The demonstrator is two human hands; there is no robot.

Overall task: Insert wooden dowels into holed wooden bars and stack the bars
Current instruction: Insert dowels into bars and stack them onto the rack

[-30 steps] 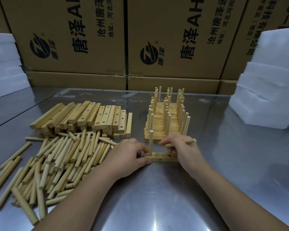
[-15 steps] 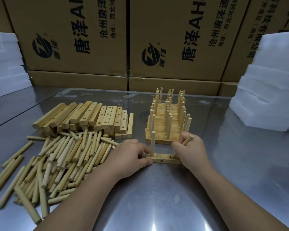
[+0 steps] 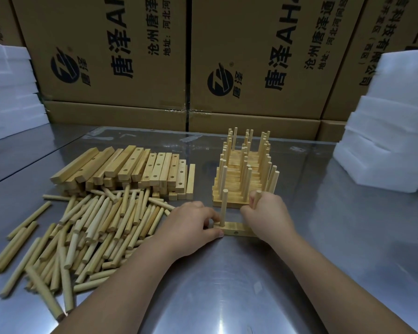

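While left hand pinches the bar lying crosswise, right hand, fingers curled round upright dowel

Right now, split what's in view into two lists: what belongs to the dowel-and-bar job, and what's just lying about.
Job: bar being filled, held by the left hand; upright dowel in it; second dowel, gripped by the right hand; loose dowels; spare bars; finished stack.
Lying about: cardboard boxes; white foam blocks.
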